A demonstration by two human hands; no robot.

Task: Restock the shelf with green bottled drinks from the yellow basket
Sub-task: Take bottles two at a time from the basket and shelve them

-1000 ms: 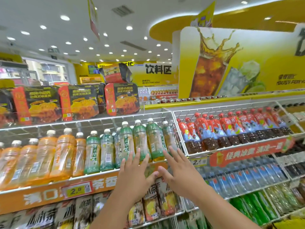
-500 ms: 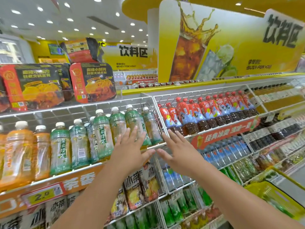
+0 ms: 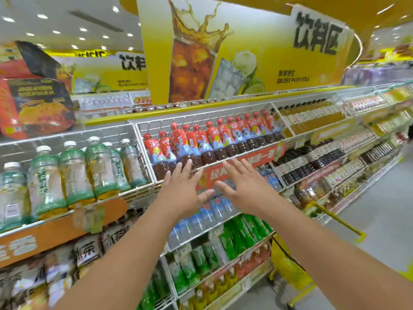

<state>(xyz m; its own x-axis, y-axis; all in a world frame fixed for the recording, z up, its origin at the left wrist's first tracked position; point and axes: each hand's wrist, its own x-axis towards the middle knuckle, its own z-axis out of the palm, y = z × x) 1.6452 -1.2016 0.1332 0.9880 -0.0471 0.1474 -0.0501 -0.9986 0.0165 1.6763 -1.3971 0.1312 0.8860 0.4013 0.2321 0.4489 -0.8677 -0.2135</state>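
Green bottled drinks with white caps [image 3: 76, 173] stand in a row in the white wire shelf [image 3: 134, 189] at the left. My left hand [image 3: 183, 191] and my right hand [image 3: 243, 186] are both stretched out, fingers spread and holding nothing, in front of the neighbouring bay of red-labelled dark drinks. Both hands are to the right of the green bottles and apart from them. The yellow basket [image 3: 290, 267] stands on the floor at the lower right, its contents hidden by my right forearm.
Red-capped dark drinks [image 3: 212, 142] fill the wire bay behind my hands. Blue bottles [image 3: 201, 218] and bright green bottles [image 3: 243, 233] sit on lower shelves. Boxed food [image 3: 35, 106] lies on top at left. A grey aisle floor [image 3: 380, 222] runs to the right.
The view has swung right and down. Both open hands have moved away from the green bottles to in front of the red-labelled drinks, and more of the yellow basket shows.
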